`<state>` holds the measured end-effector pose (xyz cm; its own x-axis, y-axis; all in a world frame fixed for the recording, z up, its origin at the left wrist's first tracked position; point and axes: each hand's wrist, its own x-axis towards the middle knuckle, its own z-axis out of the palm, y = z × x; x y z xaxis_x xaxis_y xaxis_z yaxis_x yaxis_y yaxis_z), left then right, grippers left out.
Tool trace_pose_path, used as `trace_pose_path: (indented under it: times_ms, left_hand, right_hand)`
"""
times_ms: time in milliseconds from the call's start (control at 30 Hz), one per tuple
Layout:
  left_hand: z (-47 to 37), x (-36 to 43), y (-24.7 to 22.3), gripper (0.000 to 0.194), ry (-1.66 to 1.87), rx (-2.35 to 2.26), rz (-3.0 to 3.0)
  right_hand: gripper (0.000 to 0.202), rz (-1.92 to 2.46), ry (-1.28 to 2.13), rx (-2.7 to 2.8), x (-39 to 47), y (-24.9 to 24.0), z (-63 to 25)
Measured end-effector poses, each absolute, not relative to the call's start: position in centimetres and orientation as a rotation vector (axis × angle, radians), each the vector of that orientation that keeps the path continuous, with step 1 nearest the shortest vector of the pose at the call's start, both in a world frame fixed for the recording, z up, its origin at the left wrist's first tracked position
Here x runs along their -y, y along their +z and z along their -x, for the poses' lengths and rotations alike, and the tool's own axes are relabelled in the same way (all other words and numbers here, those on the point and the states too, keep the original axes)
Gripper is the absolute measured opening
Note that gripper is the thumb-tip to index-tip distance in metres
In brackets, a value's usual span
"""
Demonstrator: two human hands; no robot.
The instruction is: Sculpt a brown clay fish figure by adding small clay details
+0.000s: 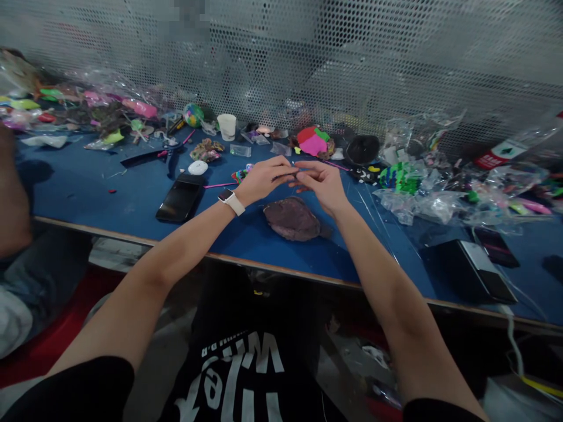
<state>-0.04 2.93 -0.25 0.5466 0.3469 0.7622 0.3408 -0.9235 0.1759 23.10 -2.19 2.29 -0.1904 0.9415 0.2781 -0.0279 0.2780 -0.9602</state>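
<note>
My left hand (268, 179), with a watch (231, 201) on its wrist, meets my right hand (323, 184) at the fingertips above the blue table (246, 228). The fingers of both are pinched together. Whatever lies between them is too small and blurred to make out. Just below and nearer to me sits a lumpy, dark purplish-brown mass (292, 218) on the tabletop, touched by neither hand. Partly hidden behind my left hand is a small multicoloured piece (240, 175), with a thin purple stick (220, 186) beside it.
Left of my hands lie a black phone (180, 198), a white oval case (197, 167) and dark pliers (169, 157). A paper cup (227, 127) stands behind. Colourful clay pieces (313, 140) and plastic bags line the perforated screen. A dark box-like device (466, 272) is at right; another person's arm (13, 193) at left.
</note>
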Motion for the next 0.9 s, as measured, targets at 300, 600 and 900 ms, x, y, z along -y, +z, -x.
trace_pose_path:
  times_ms: [300,600,900]
  left_hand:
    - [-0.6,-2.2,-0.3,0.029,1.412,-0.670,-2.710]
    - [-0.7,-1.7,-0.2,0.029,1.306,-0.833,-2.629]
    - [-0.9,-1.5,0.0,0.024,1.448,-0.715,-2.606]
  right_hand:
    - [0.071,0.938,1.189,1.509,1.8,1.9,-23.6]
    - [0.070,0.903,1.051,1.529,1.5,1.6,-23.7]
    - [0.066,0.912,1.085,1.507,2.0,2.0,-23.1]
